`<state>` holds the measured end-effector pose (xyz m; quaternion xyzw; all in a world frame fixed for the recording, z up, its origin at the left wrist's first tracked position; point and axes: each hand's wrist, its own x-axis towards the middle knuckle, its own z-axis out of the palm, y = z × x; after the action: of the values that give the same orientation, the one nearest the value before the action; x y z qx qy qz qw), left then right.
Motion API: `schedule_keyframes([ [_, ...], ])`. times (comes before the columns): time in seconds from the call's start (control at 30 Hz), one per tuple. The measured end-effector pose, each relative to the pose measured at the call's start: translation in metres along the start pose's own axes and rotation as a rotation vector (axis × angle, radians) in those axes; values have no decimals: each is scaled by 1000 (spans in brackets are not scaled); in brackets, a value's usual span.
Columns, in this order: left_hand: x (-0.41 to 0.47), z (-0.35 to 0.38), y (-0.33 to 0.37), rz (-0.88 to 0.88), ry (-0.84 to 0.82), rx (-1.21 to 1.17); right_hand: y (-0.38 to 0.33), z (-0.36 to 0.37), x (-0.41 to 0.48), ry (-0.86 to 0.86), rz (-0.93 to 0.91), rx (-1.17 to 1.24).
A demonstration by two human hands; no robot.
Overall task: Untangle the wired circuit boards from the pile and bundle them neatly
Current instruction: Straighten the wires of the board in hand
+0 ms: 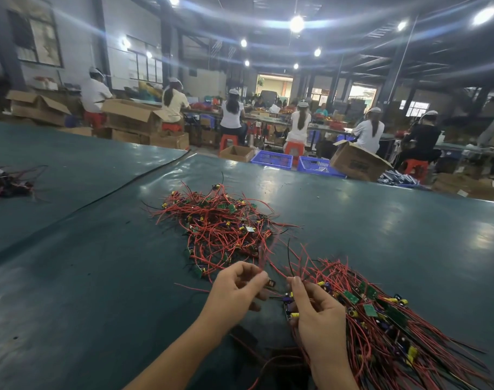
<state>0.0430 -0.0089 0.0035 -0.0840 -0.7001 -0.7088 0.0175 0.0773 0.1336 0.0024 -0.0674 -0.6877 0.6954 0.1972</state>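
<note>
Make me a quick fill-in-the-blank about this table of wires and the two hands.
1. The wires in the tangled pile are mostly ____.
2. The small boards on the wires are ____.
3. The left hand pinches one wire while the right hand grips the straightened bundle, which lies to the pile's ____.
4. The plastic crates beyond the table are ____.
Missing words: red; green; right; blue.

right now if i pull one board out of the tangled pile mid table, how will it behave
Probably floppy: the thin red wires in the tangled pile curve and loop every way, so a board would dangle. Likely to snag and drag neighbours, since the wires cross densely. Light, I'd guess: the boards are small beside the left hand.
</note>
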Motion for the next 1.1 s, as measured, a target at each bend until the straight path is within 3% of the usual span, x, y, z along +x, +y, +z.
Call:
schedule_keyframes([
  [0.1, 3, 0, 5, -120, 83, -235, 0, 0, 0, 29, 48, 48],
  [0.3, 3, 2, 9, -271, 66, -518, -2, 0, 0, -4, 47, 123],
  [0.47, -3, 4, 11, -346, -80, -308, -6, 4, -4, -82, -36, 172],
  [0.57, -6, 6, 11, -349, -129, -330, -5, 3, -2, -50, -31, 180],
  [0.7, -7, 8, 13, -244, -103, -417, -1, 1, 1, 8, -3, 101],
  [0.8, -9, 10, 13, -211, -126, -387, 4, 5, -1, -63, -27, -5],
  [1.1, -9, 11, 12, -146, -135, -315, 2, 7, -2, -57, -31, -14],
])
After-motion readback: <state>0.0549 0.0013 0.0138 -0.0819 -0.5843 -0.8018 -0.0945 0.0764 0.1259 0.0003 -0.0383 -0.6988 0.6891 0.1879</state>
